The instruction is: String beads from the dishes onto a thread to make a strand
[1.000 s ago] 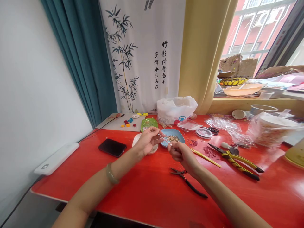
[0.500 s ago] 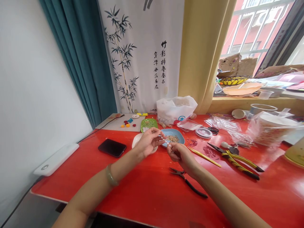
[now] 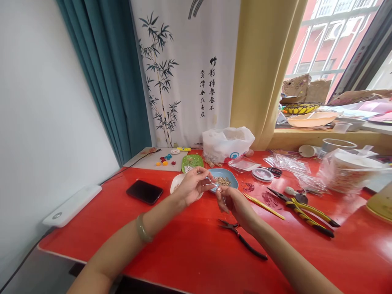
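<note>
Between my hands is a thin strand of small, shiny beads (image 3: pixel 216 185), too fine to make out fully. My left hand (image 3: pixel 193 185), with a green bangle on the wrist, pinches one end of it. The other end sits in the fingertips of my right hand (image 3: pixel 230 197), and a short length hangs below them. Just behind the hands lies a blue dish (image 3: pixel 234 178) of gold beads (image 3: pixel 222 181). A white dish (image 3: pixel 175 180) with small beads is partly hidden by my left hand. Farther back is a green dish (image 3: pixel 199 160) holding white beads.
Black-handled pliers (image 3: pixel 241 238) lie below my right hand. Tweezers (image 3: pixel 263 205) and yellow-black pliers (image 3: pixel 303 210) are to the right. A phone (image 3: pixel 144 192) rests at left. Behind stand a white plastic bag (image 3: pixel 226 143), a spool (image 3: pixel 262 174) and scissors (image 3: pixel 275 172).
The view has tilted slightly, so the background sits a little lower. Both hands keep their hold on the bead strand, with only small shifts of the right fingers.
</note>
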Available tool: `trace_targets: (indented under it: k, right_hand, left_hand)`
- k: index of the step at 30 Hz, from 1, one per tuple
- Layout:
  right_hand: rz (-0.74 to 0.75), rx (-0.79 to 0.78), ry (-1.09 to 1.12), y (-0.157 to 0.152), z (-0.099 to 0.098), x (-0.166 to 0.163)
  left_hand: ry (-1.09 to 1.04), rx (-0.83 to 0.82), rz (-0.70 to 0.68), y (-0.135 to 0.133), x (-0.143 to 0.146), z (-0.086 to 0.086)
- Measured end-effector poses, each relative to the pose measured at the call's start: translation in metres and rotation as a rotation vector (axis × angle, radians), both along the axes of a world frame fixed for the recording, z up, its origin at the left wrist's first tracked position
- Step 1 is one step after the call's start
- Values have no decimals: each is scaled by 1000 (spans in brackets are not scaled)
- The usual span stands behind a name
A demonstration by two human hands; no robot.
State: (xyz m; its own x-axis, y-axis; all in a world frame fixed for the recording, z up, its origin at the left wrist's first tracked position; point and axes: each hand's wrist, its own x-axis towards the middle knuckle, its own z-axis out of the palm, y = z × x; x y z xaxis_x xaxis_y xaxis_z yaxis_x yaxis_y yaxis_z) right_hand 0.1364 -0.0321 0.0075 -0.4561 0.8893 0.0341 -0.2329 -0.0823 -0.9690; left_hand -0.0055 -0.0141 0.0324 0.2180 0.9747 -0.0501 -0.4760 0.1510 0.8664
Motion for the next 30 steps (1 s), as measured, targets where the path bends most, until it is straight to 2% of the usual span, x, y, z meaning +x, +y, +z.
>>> trace_targets:
  k: [7, 10, 12, 14, 20, 26, 30]
  right_hand:
    - [67, -37, -6, 3, -5, 0]
    - [-56, 31, -54, 7, -5, 2]
    - [-205, 139, -99, 9, -2, 5]
    - [-293, 221, -117, 9, 3, 9]
    - [-262, 303, -115, 5, 15, 14]
    - [-341, 304, -52, 4, 13, 16]
    - [-286, 149, 24, 7, 9, 13]
  left_hand:
    - [23, 53, 20, 1, -4, 1]
    - [70, 94, -26, -1, -5, 3]
    - [117, 75, -98, -3, -4, 4]
    - [185, 40, -171, -5, -2, 3]
    - [298, 31, -288, -9, 7, -6]
    - [297, 31, -400, -11, 9, -7]
    - [183, 67, -407, -13, 7, -2]
